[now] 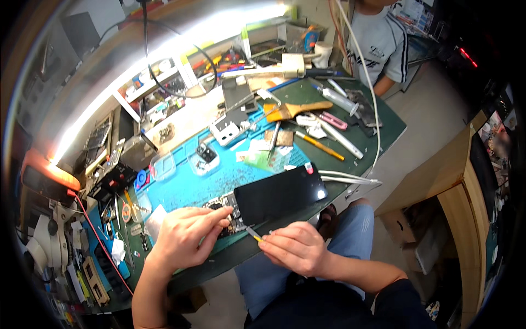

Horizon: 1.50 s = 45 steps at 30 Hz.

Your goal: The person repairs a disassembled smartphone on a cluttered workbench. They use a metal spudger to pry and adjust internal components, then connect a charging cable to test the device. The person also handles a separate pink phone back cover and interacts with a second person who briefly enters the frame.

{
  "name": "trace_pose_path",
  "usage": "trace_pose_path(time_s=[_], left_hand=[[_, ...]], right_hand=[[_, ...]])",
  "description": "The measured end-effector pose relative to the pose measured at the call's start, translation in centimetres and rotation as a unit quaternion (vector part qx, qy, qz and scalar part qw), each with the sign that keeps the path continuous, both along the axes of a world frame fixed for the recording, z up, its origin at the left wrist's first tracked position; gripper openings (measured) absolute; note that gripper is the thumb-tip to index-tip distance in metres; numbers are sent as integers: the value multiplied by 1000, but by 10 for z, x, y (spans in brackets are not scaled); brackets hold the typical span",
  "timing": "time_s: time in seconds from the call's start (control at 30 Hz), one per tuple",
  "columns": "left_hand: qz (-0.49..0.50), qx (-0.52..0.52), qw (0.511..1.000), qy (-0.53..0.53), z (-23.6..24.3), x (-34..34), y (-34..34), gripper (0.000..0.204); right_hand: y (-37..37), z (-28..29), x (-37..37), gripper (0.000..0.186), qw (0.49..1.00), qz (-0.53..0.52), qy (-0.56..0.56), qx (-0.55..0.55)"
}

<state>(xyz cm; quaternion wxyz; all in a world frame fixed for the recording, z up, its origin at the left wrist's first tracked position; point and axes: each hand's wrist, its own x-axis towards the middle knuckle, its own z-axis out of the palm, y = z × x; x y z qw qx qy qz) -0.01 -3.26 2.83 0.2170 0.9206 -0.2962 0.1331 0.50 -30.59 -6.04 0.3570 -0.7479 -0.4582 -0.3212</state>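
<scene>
Brush (307,108) and syringe (337,98) lay upper right of centre on the counter (391,124); at centre, beside the screen (279,193), half-curled left hand (186,234) touched a board (236,219), grip unclear; right hand (294,248) pinched a tool (253,233)

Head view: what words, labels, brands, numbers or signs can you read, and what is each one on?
None that I can quote.
Light shirt of the person across: dark chest print, too blurred.
Black screen panel: red and white sticker, any lettering too small.
Circuit board by the left hand: any markings too small.
Red glowing light, upper right: blurred.
</scene>
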Motion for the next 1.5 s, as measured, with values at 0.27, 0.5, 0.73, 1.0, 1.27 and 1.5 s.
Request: trace_pose_path(time_s=[0.27,0.5,0.73,1.0,1.27,1.5], left_hand=[[-9,-13,1000,-4,-4,2,0,28],[-9,-19,1000,-2,-4,1,1,27],[-6,-13,1000,-13,-7,-3,4,26],[-6,-22,1000,-10,-5,-3,2,24],[-26,-26,999,4,-6,0,4,32],[-9,-42,999,0,-8,-4,8,25]], right_hand=[[-2,0,-1,28,1000,0,7,2],[-14,15,2,26,994,82,67,15],[-62,62,13,24,998,37,-10,50],[-98,88,91,23,946,-283,94,-126],[-105,49,146,18,929,-322,70,-171],[-99,46,94,16,976,-206,-64,-42]])
